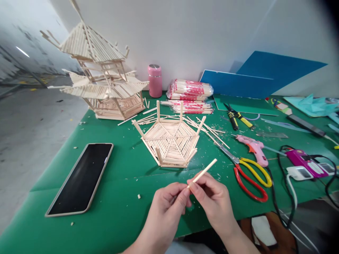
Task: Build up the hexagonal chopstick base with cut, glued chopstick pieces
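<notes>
I see left hand [168,204] and right hand [213,198] pinching a slim pale wooden stick [204,171], lower centre | axis rising rightward | pale hexagonal wooden base [182,144] above, mid-frame, right hand nearer

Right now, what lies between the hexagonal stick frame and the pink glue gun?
The head view shows loose sticks and the scissors' blades between the frame and glue gun.

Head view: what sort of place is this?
Probably a craft workbench: a green-topped table bearing a hexagonal pale-wood stick frame, a pink plastic glue gun and metal scissors with red and yellow handles.
</notes>
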Available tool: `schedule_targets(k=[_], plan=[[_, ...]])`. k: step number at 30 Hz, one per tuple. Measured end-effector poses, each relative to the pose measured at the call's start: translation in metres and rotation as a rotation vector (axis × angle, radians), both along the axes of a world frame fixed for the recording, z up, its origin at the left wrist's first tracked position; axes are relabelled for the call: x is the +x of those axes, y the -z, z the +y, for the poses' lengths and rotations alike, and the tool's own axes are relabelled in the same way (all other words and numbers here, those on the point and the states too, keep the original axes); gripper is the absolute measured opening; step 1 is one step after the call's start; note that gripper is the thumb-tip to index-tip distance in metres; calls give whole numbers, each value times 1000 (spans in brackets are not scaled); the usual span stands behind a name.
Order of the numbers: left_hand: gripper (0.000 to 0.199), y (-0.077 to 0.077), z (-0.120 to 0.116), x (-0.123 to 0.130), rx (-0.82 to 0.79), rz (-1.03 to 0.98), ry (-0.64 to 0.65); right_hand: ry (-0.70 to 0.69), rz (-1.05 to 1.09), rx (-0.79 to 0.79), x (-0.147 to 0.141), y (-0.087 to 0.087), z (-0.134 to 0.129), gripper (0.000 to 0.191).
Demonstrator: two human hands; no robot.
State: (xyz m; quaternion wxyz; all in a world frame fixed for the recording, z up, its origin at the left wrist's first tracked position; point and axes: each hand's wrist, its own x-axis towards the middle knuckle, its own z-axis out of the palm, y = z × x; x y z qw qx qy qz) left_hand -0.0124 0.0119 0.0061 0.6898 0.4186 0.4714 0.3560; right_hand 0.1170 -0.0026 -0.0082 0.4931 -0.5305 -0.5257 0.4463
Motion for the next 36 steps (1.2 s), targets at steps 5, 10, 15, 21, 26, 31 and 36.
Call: schedule_targets(k=[5,10,15,21,26,31,36], plan=[[24,-3,1,-3,-188,-193,-16,-12,76,-88,-2,-7,3,23],[23,-5,2,-6,-265,-253,-1,-32,115,-115,-1,-8,4,23],[25,-4,3,-5,-270,-234,40,-46,93,-116,2,-8,5,22],[26,-6,4,-3,-287,-241,30,-50,76,-121,4,-7,5,21],[24,-6,1,-2,-303,-233,7,-53,85,-111,4,-6,5,18],[25,-7,1,-1,-299,-231,-5,-49,67,-96,5,-6,5,17],[22,-7,1,-2,-313,-249,-22,-48,37,-100,5,-7,4,18]])
